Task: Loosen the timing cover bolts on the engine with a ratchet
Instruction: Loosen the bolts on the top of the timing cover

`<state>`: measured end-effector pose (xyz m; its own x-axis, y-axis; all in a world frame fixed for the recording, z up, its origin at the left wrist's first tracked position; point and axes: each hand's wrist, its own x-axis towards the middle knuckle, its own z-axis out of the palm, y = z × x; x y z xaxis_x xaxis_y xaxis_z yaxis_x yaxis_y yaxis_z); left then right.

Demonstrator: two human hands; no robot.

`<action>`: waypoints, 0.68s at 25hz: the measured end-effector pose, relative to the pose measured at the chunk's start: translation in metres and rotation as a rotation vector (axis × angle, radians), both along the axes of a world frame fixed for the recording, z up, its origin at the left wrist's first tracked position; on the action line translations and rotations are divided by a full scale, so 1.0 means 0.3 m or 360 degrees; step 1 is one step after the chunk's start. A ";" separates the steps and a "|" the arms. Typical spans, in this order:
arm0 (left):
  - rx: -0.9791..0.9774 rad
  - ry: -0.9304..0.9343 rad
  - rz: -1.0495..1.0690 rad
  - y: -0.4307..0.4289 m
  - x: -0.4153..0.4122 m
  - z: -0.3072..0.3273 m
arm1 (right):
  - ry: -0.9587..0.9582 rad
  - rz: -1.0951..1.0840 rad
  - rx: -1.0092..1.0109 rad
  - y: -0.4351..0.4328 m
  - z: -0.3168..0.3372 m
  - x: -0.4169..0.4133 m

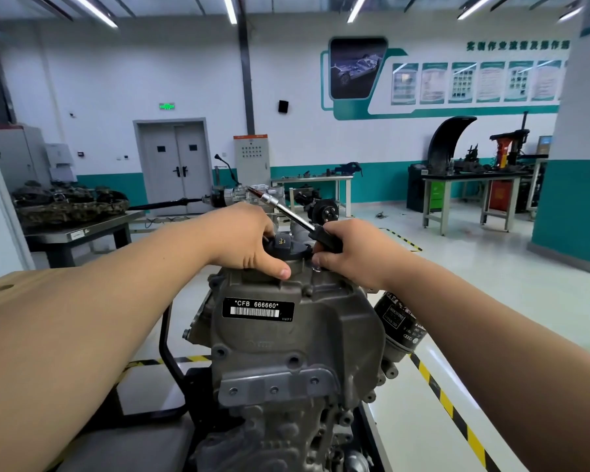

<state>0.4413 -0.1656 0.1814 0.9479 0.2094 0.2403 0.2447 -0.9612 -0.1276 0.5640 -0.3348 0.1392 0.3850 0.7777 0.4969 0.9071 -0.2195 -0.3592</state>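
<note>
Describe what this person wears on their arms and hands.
No sleeves show: the left forearm and right forearm are bare to the frame edge. The left hand and right hand wear no visible gloves, rings, watch or bracelet.

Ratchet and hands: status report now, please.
Right hand grips ratchet. Left hand rests on oil cap. Timing cover bolts in place. No obstruction seen.

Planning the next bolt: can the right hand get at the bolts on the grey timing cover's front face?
Probably yes: the right hand, gripping the black-handled ratchet, sits at the top edge of the grey metal timing cover, and nothing stands before the front-face bolts.
</note>
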 end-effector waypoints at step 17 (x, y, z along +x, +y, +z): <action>-0.0235 -0.0077 -0.0212 0.066 0.016 0.004 | -0.0584 -0.0026 -0.0193 0.038 0.026 -0.027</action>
<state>0.4462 -0.1459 0.1826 0.9577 0.1194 0.2619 0.1167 -0.9928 0.0258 0.5558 -0.3235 0.1469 0.2115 0.8346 0.5087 0.9665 -0.2560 0.0181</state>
